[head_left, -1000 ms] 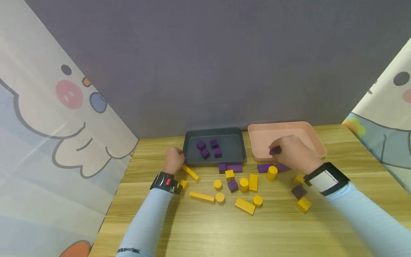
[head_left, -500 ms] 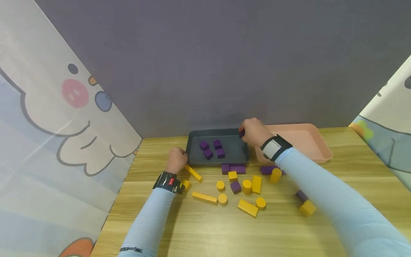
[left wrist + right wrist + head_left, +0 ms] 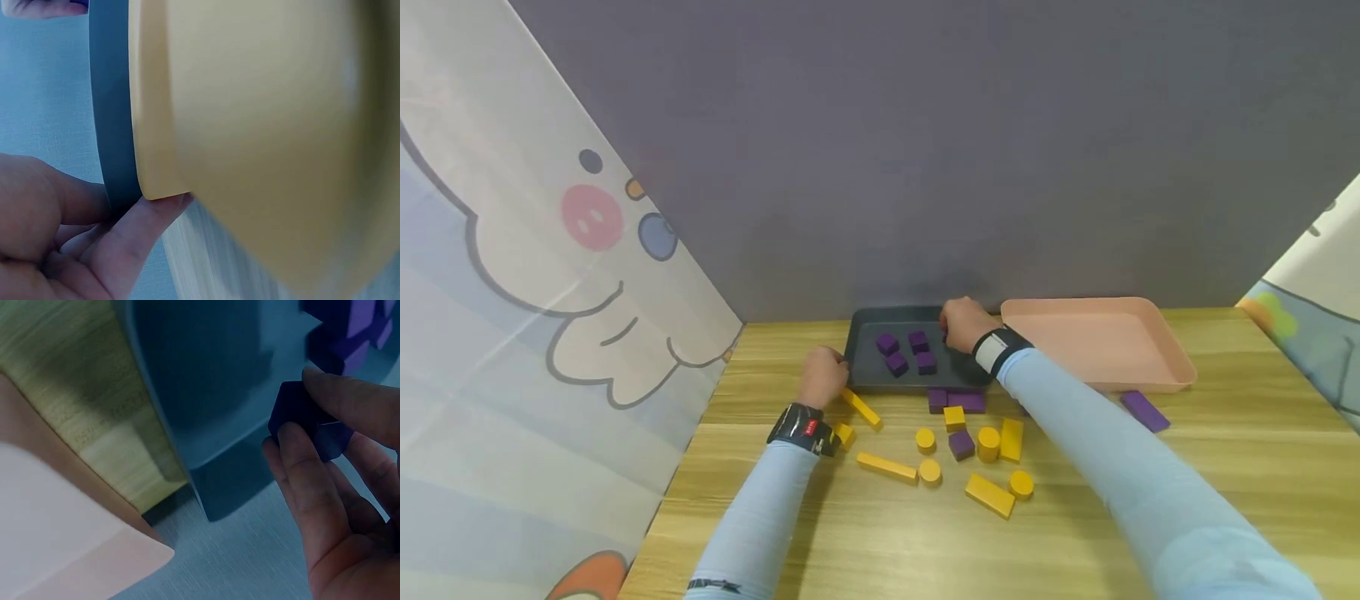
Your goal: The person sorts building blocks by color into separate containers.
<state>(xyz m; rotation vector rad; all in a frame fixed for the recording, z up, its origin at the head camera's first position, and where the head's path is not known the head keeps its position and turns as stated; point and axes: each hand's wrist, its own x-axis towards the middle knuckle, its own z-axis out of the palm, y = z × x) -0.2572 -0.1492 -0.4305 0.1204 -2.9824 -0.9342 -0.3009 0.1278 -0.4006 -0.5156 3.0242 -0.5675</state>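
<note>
My right hand (image 3: 966, 325) is over the right part of the dark grey tray (image 3: 865, 379). It pinches a purple cube (image 3: 300, 406) between thumb and fingers, plain in the right wrist view. Several purple cubes (image 3: 897, 364) lie inside the tray, left of that hand. At the tray's left side, my left hand (image 3: 823, 377) grips the rim, with the dark tray wall (image 3: 112, 94) between its thumb and fingers in the left wrist view. A long yellow block (image 3: 861, 408) lies by the left fingertips and looms large in the left wrist view.
A pink tray (image 3: 1097, 386) stands to the right of the dark one. In front lie purple blocks (image 3: 966, 403), yellow cylinders (image 3: 988, 444) and yellow bars (image 3: 887, 467). A purple slab (image 3: 1145, 412) lies before the pink tray. A grey wall (image 3: 925, 150) rises behind.
My right hand has carried the purple cube leftward from the pink tray to over the dark tray. The left hand has stayed at the dark tray's rim. The head view has shifted slightly.
</note>
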